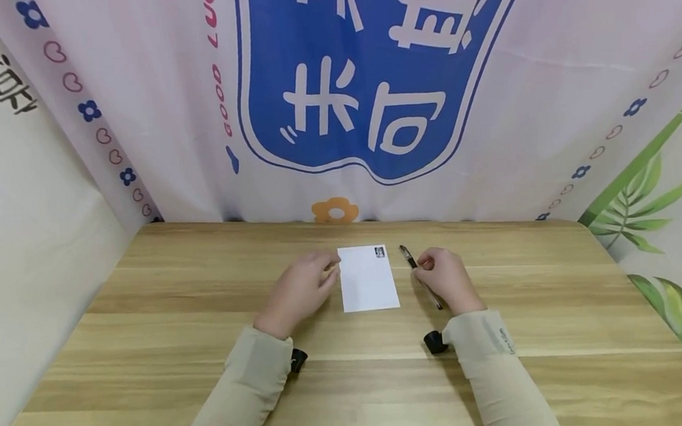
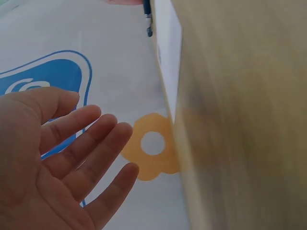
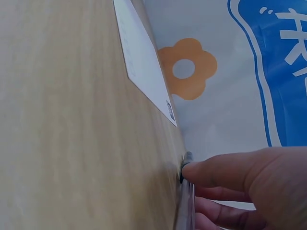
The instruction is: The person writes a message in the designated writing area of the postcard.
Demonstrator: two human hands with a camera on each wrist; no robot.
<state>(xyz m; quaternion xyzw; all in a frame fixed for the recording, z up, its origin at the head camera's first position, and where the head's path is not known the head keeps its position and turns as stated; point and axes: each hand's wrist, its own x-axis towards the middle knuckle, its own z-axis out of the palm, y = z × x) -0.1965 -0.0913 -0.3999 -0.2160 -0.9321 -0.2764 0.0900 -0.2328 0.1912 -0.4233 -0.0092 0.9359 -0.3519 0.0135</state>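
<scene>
A white card (image 1: 368, 281) with a small dark stamp-like print in its top right corner lies upright on the table in the head view. To its right is a slim dark pen (image 1: 406, 255), slanting with its lower end towards the person. My right hand (image 1: 447, 278) pinches the pen around its middle; the right wrist view shows the thumb (image 3: 211, 170) against the pen barrel (image 3: 184, 211). My left hand (image 1: 302, 289) is at the card's left edge, fingertips overlapping it from above. In the left wrist view its fingers are spread, relaxed and hold nothing.
The wooden table (image 1: 357, 401) ends at a printed cloth (image 1: 186, 118) hanging close behind the card. A black wrist camera (image 1: 434, 342) sits below the right cuff, and another (image 1: 298, 360) beside the left cuff. A leaf-patterned cloth (image 1: 651, 206) hangs at the right.
</scene>
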